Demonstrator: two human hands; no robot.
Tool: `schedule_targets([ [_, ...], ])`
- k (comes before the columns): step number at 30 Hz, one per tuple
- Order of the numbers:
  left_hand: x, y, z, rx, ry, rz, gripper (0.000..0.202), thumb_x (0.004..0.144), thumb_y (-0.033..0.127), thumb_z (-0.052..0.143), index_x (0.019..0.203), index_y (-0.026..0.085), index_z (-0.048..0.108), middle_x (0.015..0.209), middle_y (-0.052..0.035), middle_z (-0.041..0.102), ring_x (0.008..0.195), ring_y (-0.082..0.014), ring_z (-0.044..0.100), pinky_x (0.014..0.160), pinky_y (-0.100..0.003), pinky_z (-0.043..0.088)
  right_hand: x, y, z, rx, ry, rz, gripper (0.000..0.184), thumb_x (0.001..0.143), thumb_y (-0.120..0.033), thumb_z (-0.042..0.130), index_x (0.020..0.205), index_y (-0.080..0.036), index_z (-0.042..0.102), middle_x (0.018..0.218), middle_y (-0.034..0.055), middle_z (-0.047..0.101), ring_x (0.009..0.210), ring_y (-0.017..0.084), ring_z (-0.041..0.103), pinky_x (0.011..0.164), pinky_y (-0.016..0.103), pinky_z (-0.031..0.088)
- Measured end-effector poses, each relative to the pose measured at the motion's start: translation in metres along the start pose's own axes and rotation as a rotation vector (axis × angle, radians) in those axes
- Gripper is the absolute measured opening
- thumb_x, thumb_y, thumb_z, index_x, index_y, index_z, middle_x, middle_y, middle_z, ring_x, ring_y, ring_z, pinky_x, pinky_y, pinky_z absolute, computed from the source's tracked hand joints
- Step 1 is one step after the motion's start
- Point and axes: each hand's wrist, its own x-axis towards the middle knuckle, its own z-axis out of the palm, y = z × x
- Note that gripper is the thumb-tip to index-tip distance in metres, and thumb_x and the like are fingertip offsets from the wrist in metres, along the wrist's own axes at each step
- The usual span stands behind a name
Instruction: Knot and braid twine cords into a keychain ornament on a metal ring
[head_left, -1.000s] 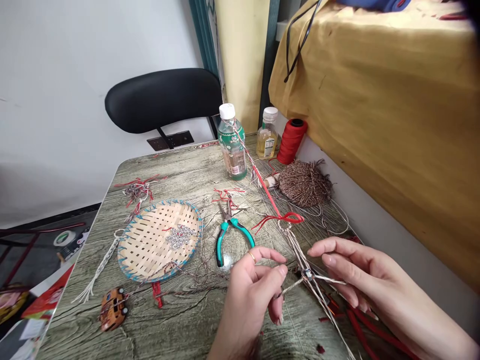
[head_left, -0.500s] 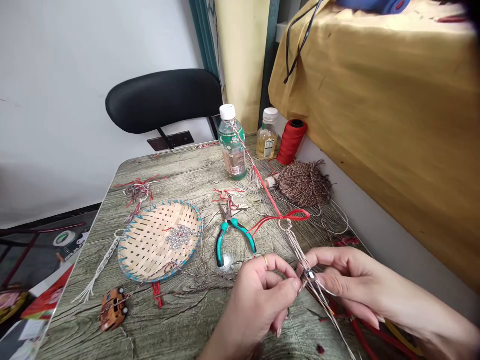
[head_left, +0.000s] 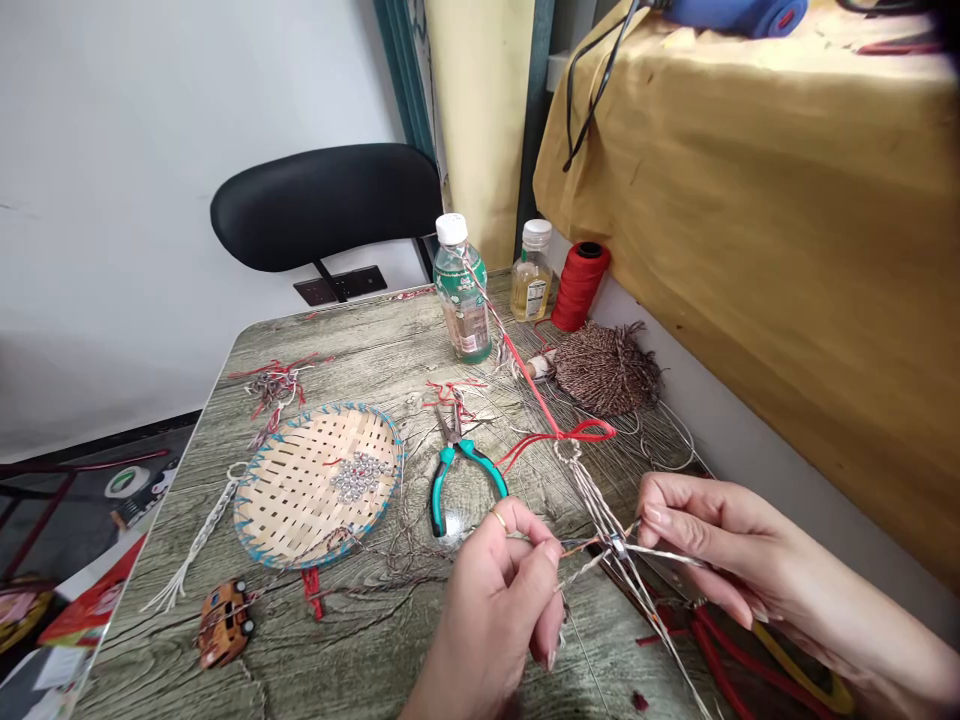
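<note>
A bundle of pale cords [head_left: 592, 490] hangs from a small looped ring [head_left: 568, 451], which a red cord [head_left: 531, 388] ties to the green-labelled bottle [head_left: 463, 300]. A shiny bead [head_left: 617, 543] sits in the bundle between my hands. Left of it, my left hand [head_left: 504, 590] pinches cord strands [head_left: 586, 568] that run out from the bead. To the right, my right hand [head_left: 716, 540] pinches a thin strand between thumb and forefinger, and a white cord [head_left: 667, 553] passes under its fingers. Loose cord ends trail down toward the table's near edge.
Teal-handled pliers [head_left: 465, 468] lie open beyond my left hand. A woven basket [head_left: 289, 490] holds clear beads, with a toy car [head_left: 225, 622] before it. Red-handled pliers [head_left: 724, 660] lie below my right hand. A red thread spool [head_left: 580, 287] and brown cord bundle [head_left: 606, 368] stand behind.
My hands have moved apart from the bead, the left one leftward and the right one up and right. Strands now stretch out to both sides of the bead.
</note>
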Motion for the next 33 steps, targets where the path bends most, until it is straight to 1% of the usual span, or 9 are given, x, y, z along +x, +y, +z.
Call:
schedule_targets([
  [5, 0.000, -0.002, 0.001, -0.002, 0.064, 0.010, 0.012, 0.077, 0.026, 0.044, 0.070, 0.019, 0.037, 0.033, 0.0119, 0.038, 0.031, -0.0031, 0.025, 0.037, -0.016, 0.020, 0.000, 0.001, 0.000, 0.005, 0.057, 0.017, 0.034, 0.082, -0.048, 0.047, 0.065, -0.019, 0.047, 0.037, -0.0100, 0.032, 0.035, 0.005, 0.017, 0.037, 0.021, 0.013],
  [11, -0.003, 0.001, 0.004, 0.071, 0.125, 0.030, 0.012, 0.079, 0.024, 0.041, 0.069, 0.019, 0.036, 0.036, 0.0111, 0.038, 0.035, -0.0039, 0.028, 0.040, -0.016, 0.023, -0.003, -0.005, 0.005, -0.051, 0.121, -0.048, 0.038, 0.081, -0.050, 0.048, 0.060, -0.019, 0.045, 0.042, -0.0082, 0.034, 0.038, 0.006, 0.024, 0.039, 0.020, 0.019],
  [15, -0.004, -0.004, -0.001, 0.145, 0.059, 0.062, 0.017, 0.080, 0.025, 0.040, 0.065, 0.019, 0.037, 0.041, 0.0090, 0.038, 0.040, -0.0051, 0.032, 0.043, -0.017, 0.027, -0.004, -0.003, 0.005, -0.078, 0.126, -0.060, 0.035, 0.080, -0.048, 0.050, 0.062, -0.019, 0.046, 0.045, -0.0074, 0.037, 0.039, 0.006, 0.026, 0.040, 0.021, 0.020],
  [19, 0.000, -0.009, -0.005, 0.141, -0.008, 0.022, 0.027, 0.084, 0.035, 0.038, 0.062, 0.020, 0.034, 0.043, 0.0088, 0.035, 0.039, -0.0055, 0.033, 0.043, -0.018, 0.029, -0.002, 0.000, 0.003, -0.106, 0.137, -0.051, 0.036, 0.081, -0.050, 0.047, 0.062, -0.019, 0.046, 0.045, -0.0069, 0.037, 0.040, 0.007, 0.027, 0.041, 0.021, 0.020],
  [23, 0.003, -0.006, -0.003, 0.109, -0.065, 0.004, 0.027, 0.082, 0.047, 0.041, 0.077, 0.020, 0.037, 0.040, 0.0105, 0.037, 0.035, -0.0066, 0.033, 0.041, -0.018, 0.029, -0.001, 0.002, 0.003, -0.118, 0.123, -0.049, 0.035, 0.081, -0.049, 0.047, 0.064, -0.019, 0.046, 0.048, -0.0061, 0.039, 0.040, 0.007, 0.028, 0.041, 0.021, 0.021],
  [26, 0.008, -0.004, 0.000, 0.145, -0.075, 0.000, 0.040, 0.084, 0.050, 0.034, 0.107, 0.017, 0.040, 0.041, 0.0081, 0.044, 0.036, -0.0090, 0.040, 0.042, -0.020, 0.033, -0.001, 0.003, 0.004, -0.106, 0.126, -0.044, 0.034, 0.082, -0.047, 0.048, 0.064, -0.019, 0.046, 0.049, -0.0062, 0.039, 0.041, 0.007, 0.029, 0.041, 0.020, 0.022],
  [28, 0.011, -0.006, 0.000, 0.255, -0.038, 0.036, 0.048, 0.084, 0.051, 0.034, 0.119, 0.018, 0.041, 0.054, 0.0018, 0.056, 0.038, -0.0093, 0.043, 0.042, -0.021, 0.034, -0.001, 0.003, 0.004, -0.099, 0.119, -0.040, 0.033, 0.079, -0.047, 0.051, 0.064, -0.018, 0.047, 0.049, -0.0063, 0.039, 0.041, 0.006, 0.030, 0.041, 0.020, 0.023],
  [30, 0.014, -0.008, 0.000, 0.440, 0.072, 0.155, 0.042, 0.082, 0.046, 0.043, 0.115, 0.022, 0.052, 0.081, -0.0050, 0.063, 0.044, -0.0084, 0.045, 0.045, -0.022, 0.036, -0.002, 0.001, 0.004, -0.093, 0.110, -0.037, 0.033, 0.077, -0.049, 0.053, 0.066, -0.018, 0.048, 0.049, -0.0064, 0.040, 0.040, 0.006, 0.030, 0.040, 0.019, 0.023],
  [33, 0.015, -0.009, 0.001, 0.596, 0.229, 0.351, 0.025, 0.081, 0.031, 0.051, 0.102, 0.026, 0.061, 0.111, -0.0043, 0.054, 0.053, -0.0071, 0.046, 0.052, -0.021, 0.039, -0.001, -0.001, 0.004, -0.108, 0.097, -0.032, 0.035, 0.075, -0.052, 0.054, 0.067, -0.018, 0.048, 0.050, -0.0065, 0.040, 0.040, 0.006, 0.031, 0.039, 0.019, 0.024],
])
